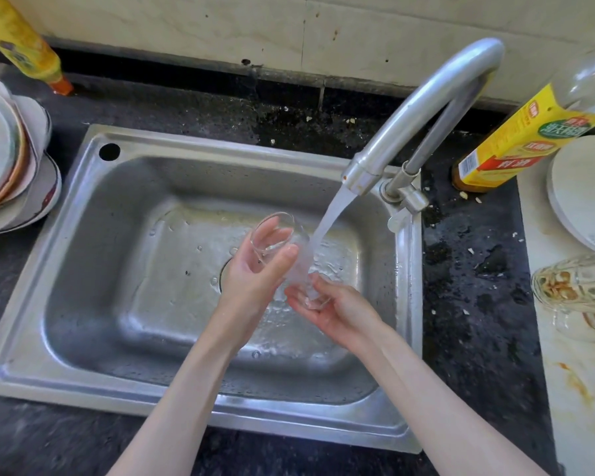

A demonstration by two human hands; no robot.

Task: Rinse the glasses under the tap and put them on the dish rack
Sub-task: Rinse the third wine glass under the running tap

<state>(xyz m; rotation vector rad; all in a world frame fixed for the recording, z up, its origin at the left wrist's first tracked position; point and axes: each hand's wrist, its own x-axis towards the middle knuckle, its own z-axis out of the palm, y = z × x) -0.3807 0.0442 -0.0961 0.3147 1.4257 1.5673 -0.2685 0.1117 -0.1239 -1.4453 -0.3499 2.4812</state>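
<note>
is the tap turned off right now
No, a stream of water runs from the tap onto the glass held by the left hand and right hand over the sink.

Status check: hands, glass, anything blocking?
Left hand grips the glass near its rim; right hand cups its base. Glass tilted over the sink, stream from the tap hitting its side. Nothing in the way.
</note>
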